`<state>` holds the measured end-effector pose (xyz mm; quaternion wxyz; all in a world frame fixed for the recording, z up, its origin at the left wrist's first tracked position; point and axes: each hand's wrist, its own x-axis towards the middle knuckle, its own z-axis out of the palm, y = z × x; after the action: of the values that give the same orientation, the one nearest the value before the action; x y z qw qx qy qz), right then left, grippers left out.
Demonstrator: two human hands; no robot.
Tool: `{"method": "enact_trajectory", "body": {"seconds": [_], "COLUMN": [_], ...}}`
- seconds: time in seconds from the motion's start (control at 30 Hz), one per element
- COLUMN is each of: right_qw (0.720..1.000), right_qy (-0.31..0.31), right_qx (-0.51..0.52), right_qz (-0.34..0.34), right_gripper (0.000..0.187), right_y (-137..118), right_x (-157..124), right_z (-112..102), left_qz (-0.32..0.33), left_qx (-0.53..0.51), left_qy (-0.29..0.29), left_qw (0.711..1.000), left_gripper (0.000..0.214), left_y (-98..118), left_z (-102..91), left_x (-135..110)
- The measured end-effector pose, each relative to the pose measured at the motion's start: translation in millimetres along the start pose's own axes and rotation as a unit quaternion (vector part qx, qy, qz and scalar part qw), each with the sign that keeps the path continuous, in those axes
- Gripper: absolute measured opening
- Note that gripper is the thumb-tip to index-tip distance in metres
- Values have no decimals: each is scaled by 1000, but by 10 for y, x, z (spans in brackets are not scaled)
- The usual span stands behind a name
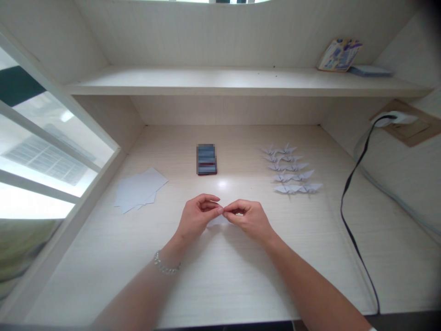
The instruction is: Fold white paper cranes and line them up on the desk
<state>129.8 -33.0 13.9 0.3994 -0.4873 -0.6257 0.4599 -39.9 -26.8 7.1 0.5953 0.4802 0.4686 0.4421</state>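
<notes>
Both hands meet over the middle of the desk at a small piece of white paper [219, 219], most of it hidden behind the fingers. My left hand [199, 214] pinches it from the left, thumb and index fingertip together. From the right, my right hand [248, 217] pinches the same paper, its fingertips touching the left thumb. How the paper is folded I cannot make out. To the right stand several folded white paper cranes [291, 177], set out in rows. Several loose white paper sheets [139, 189] lie overlapping on the left.
A phone-like device [206, 159] with a blurred screen lies beyond the hands. A black cable [348, 220] runs from the wall socket [409, 126] down the right side of the desk. Above the back is a shelf [206, 78] bearing a small patterned box [339, 55].
</notes>
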Motion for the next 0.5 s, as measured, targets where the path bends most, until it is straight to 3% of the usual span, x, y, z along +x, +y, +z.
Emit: {"method": "enact_trajectory", "body": {"seconds": [0.5], "right_qw": [999], "right_qy": [-19], "right_qx": [11], "right_qz": [23], "right_gripper": [12], "right_y": [12], "right_x": [-5], "right_z": [9], "left_qz": [-2], "left_qx": [-6], "left_qy": [15], "left_qw": [1000], "left_gripper": [25], "left_y": [-3], "left_z": [-3], "left_x": [-1]}}
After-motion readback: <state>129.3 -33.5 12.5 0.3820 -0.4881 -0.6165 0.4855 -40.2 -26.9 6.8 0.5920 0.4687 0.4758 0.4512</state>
